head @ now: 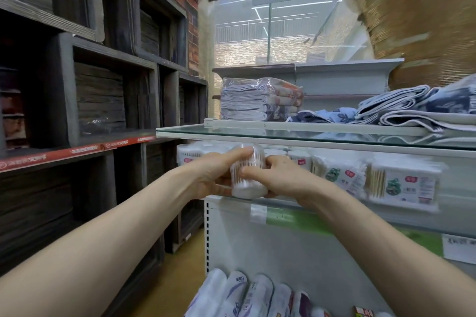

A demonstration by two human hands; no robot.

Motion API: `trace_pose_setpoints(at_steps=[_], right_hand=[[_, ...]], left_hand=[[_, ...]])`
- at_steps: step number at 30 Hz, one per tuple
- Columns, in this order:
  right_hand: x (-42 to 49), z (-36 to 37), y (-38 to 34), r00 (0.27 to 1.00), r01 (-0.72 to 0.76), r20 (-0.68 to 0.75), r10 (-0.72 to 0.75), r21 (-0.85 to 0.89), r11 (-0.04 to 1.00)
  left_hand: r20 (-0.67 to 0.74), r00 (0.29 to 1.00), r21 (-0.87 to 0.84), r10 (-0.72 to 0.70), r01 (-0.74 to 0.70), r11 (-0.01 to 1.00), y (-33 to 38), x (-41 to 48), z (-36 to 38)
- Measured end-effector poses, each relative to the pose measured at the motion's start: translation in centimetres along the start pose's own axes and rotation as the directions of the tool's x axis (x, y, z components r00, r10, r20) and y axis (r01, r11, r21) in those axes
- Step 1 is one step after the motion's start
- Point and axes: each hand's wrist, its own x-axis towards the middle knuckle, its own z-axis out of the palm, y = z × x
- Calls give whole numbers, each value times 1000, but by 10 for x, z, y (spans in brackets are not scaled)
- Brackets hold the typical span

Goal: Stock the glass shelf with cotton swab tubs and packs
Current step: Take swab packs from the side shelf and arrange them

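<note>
The clear cotton swab tub (pixel 248 172) sits upright at the centre of the frame, held between both hands just above the front edge of the lower shelf (pixel 283 205), under the glass shelf (pixel 309 134). The left hand (pixel 213 175) wraps its fingers (pixel 231 156) around the tub's left side and top, and the right hand (pixel 280 177) curls against the right side with its thumb across the front. The two-handed grip probably keeps the tub vertical and steady so it can slide into the gap in the row. More round tubs (pixel 300 157) stand behind it, with flat cotton swab packs (pixel 401 183) standing on edge to the right, so each kind appears to have its own section. Folded towels (pixel 255 103) lie on the glass shelf in the upper right, dark wooden cubbies (pixel 98 100) fill the left, and soft pouches (pixel 244 293) lie at the bottom.
</note>
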Motion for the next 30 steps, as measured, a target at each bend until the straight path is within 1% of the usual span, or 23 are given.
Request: trace_pose_setpoints(at_steps=[4,6,8,10,16,21,27,30], right_hand=[[0,9,-1,998,28,-58,-27,8,1000],[1,13,1,993,29,-109,-35,-55,998],[2,16,3,985,-3,-172,-19,-127,992],[3,19,3,980,-7,-199,-20,-132,991],[-1,23,1,972,-5,-234,-31,-151,988],[-9,25,3,971,41,-230,-65,-108,993],[-14,22,2,974,43,-218,-61,-87,995],[-12,20,1,978,48,-202,-53,-29,998]], left_hand=[[47,998,11,29,-30,999,-3,-1,-10],[68,996,29,54,-56,998,-5,-1,-14],[81,993,18,81,-83,996,-5,-3,-18],[99,990,-14,103,-102,995,-4,-5,-20],[145,982,-76,125,-115,990,-7,-8,-19],[197,971,-62,139,-129,990,-8,-9,-18],[243,961,-135,134,-103,985,-8,-13,-16],[279,953,-152,120,-79,985,-9,-13,-21]])
